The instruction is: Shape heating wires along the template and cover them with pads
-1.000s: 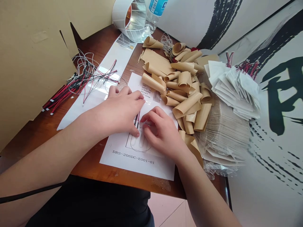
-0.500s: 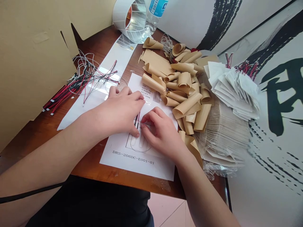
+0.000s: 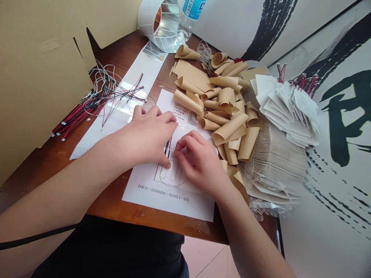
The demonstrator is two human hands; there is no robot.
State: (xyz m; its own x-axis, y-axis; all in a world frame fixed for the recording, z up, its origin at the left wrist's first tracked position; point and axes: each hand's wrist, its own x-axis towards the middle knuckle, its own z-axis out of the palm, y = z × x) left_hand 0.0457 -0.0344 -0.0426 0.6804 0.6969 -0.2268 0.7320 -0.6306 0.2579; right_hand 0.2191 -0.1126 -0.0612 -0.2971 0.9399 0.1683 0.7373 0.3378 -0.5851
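A printed paper sheet lies on the table below both hands, carrying a line drawing and the code DRS-206DC-E001-01. Over the drawing is a pale flat piece with a looped thin line; its edges are hard to make out. My left hand rests with fingers spread, thumb and fingertips pressing down on the sheet. Red and black leads run up between the two hands. My right hand is closed in a pinch, thumb against index finger, at the end of a thin wire.
Rolled brown paper pieces crowd the sheet's right side. Beyond them stands a stack of pale pads topped by white packets with leads. Bundled wires lie left on a label strip. A label roll and bottle stand behind.
My right hand has shifted very slightly to the right, still pinched. My left hand stays in place on the sheet.
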